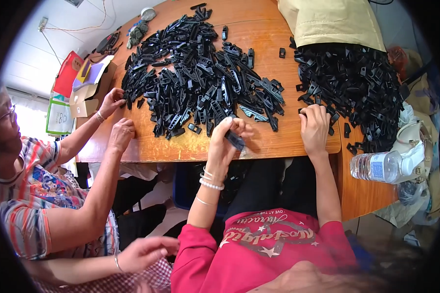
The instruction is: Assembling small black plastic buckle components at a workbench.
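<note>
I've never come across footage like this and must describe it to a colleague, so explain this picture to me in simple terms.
There is no machine here: a person works with two bare hands. The single picture comes from a wide camera worn on that person's head, looking down, so straight edges bend near the rim.

On the wooden table lies a broad heap of small black pieces. A second black heap lies to the right, by a pale yellow cloth or bag, with a clear bottle nearby.

The left hand holds a dark piece. The right hand is at the second heap's near edge; what its fingers touch is unclear.

The other hands, on the left, belong to other people.
</note>
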### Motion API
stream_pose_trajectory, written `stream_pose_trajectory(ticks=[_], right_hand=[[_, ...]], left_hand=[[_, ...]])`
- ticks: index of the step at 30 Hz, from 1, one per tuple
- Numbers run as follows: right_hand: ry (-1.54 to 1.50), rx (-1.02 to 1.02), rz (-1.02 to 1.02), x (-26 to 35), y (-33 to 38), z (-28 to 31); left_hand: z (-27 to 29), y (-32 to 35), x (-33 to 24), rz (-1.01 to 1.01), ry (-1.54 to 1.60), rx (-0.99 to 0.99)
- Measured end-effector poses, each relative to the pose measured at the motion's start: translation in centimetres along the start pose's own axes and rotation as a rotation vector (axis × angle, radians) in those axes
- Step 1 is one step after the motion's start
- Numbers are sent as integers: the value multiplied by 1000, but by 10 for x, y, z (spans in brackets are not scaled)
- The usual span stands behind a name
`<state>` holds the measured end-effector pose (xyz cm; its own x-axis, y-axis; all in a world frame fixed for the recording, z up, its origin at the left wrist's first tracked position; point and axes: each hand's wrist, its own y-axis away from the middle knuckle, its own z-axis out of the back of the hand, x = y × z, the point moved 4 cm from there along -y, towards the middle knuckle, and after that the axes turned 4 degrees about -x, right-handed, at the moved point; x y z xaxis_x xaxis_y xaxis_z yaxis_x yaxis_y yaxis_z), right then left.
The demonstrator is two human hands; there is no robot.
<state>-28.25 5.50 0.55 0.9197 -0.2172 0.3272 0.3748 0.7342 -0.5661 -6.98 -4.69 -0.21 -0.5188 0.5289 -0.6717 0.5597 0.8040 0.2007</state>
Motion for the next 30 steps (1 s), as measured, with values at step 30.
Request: stream_pose_trajectory(ticks=[30], right_hand=[[-796,259,-108,27,19,3]], left_hand=[[-23,20,3,-615,-1690,235]])
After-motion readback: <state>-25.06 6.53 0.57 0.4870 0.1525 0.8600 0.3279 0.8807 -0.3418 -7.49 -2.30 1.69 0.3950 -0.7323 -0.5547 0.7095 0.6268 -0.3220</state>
